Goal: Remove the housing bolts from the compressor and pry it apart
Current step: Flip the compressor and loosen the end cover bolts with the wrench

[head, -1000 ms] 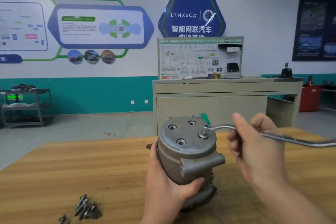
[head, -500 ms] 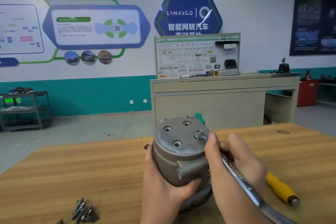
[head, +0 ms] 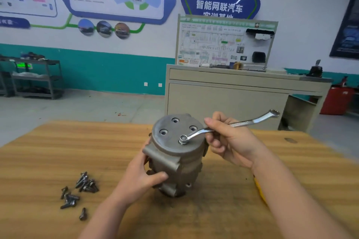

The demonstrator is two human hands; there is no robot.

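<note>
A grey metal compressor (head: 174,153) stands upright on the wooden table (head: 38,161). Its round top plate shows three empty bolt holes and one bolt (head: 183,138) at the near right. The ring end of a silver wrench (head: 233,124) sits on that bolt, with the handle pointing away to the right. My right hand (head: 231,141) grips the wrench's shank beside the housing. My left hand (head: 141,176) grips the compressor's side from the front left. A pile of several removed bolts (head: 79,190) lies on the table to the left.
A yellow tool handle (head: 259,190) peeks out beside my right forearm on the table. Behind the table stands a beige cabinet (head: 233,99) carrying a display board. A metal shelf trolley (head: 37,77) stands at the far left wall, and a red bin (head: 337,101) at the far right.
The wrench handle has swung from pointing toward me to pointing away to the right, ring end still on the bolt. The view dipped and came closer; the compressor appears slightly turned.
</note>
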